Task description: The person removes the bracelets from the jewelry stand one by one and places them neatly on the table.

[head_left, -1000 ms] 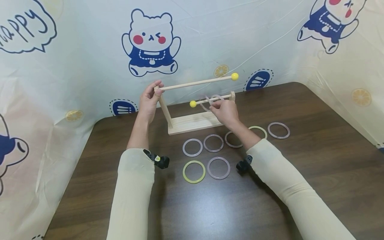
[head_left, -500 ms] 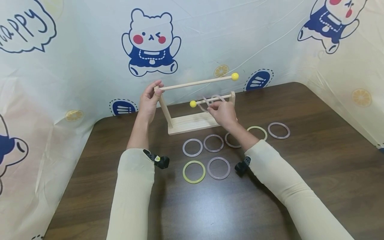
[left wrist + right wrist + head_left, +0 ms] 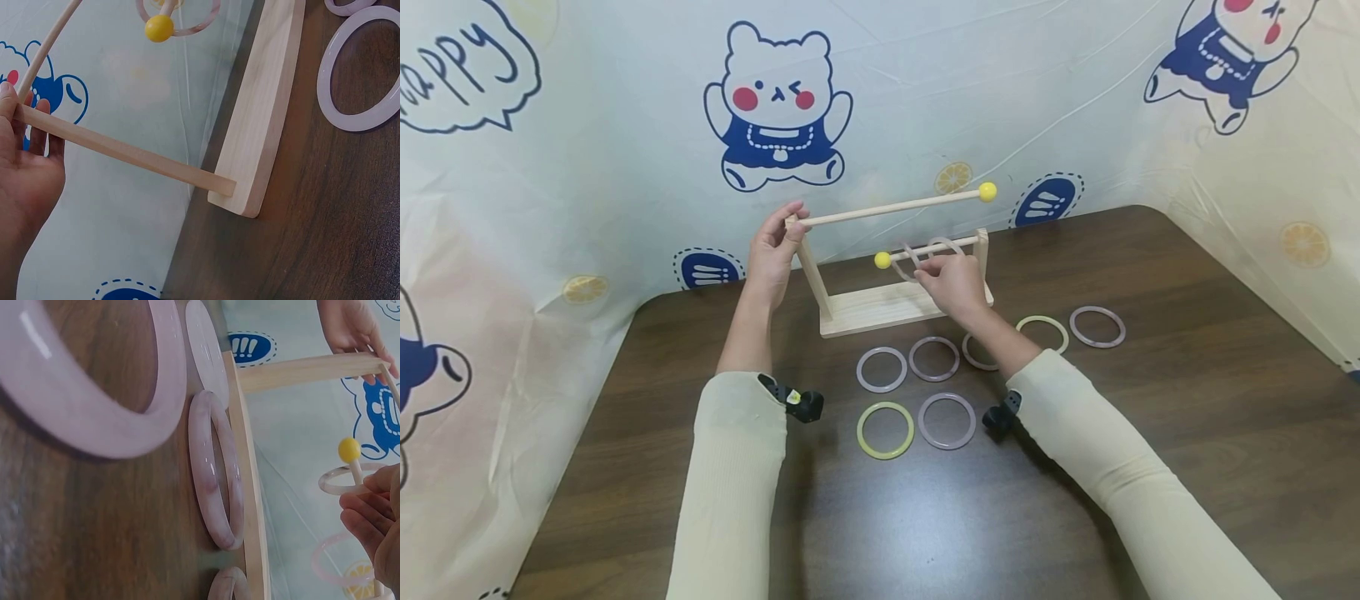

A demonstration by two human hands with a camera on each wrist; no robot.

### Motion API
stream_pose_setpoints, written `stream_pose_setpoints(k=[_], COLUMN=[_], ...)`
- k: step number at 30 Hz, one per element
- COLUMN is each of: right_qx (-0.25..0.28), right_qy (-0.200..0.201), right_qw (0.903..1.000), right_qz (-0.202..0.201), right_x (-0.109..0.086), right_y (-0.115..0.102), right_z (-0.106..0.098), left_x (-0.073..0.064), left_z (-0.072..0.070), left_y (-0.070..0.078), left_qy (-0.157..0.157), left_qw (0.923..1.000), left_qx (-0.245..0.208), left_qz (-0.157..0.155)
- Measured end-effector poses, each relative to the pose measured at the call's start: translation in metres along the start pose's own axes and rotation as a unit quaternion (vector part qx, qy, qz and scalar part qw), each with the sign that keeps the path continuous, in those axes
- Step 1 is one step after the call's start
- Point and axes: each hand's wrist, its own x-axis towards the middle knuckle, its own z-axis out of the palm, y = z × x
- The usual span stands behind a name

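Note:
My left hand (image 3: 771, 257) grips the top of the taller post (image 3: 131, 152) of a wooden two-armed stand (image 3: 880, 310), where the upper rod (image 3: 891, 207) begins. My right hand (image 3: 958, 289) pinches a pale translucent bangle (image 3: 331, 487) between thumb and fingers. That bangle encircles the lower rod, close behind its yellow ball (image 3: 882, 260). Nearer the short post (image 3: 981, 247), a second, pinkish bangle (image 3: 320, 562) hangs on the same rod, partly hidden by the right hand in the head view. The upper rod ends in another yellow ball (image 3: 987, 192) and carries no bangle.
Several bangles lie flat on the brown table (image 3: 700, 500) before the stand, among them a yellow-green bangle (image 3: 885, 430) and lilac bangles (image 3: 947, 447). The right forearm passes over part of one. A printed cloth (image 3: 625, 125) hangs behind the table.
My right hand has shifted slightly left along the lower rod, bringing the pinched bangle closer to the yellow ball. The left hand and the stand have stayed in place.

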Motion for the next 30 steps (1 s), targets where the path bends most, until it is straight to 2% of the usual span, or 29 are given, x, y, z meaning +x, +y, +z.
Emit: stream_pose_setpoints(k=[9,20,30], right_qx=[0.001,0.022,0.028], right_qy=[-0.017,-0.016,-0.014], right_qw=[0.9998,0.9995,0.9995], right_qz=[0.013,0.016,-0.007], right_x=[-0.0015,-0.003,-0.0046], right_y=[-0.0044,-0.0038,-0.01], right_z=[0.003,0.0077,0.0071], left_x=[0.0006,0.0005,0.0004], left_z=[-0.0004,0.0009,0.0005], left_y=[-0.0007,-0.0016,-0.0023], left_qy=[0.002,0.002,0.001], left_qw=[1.0,1.0,1.0], left_qx=[-0.003,-0.006,0.001], left_qz=[0.002,0.004,0.009])
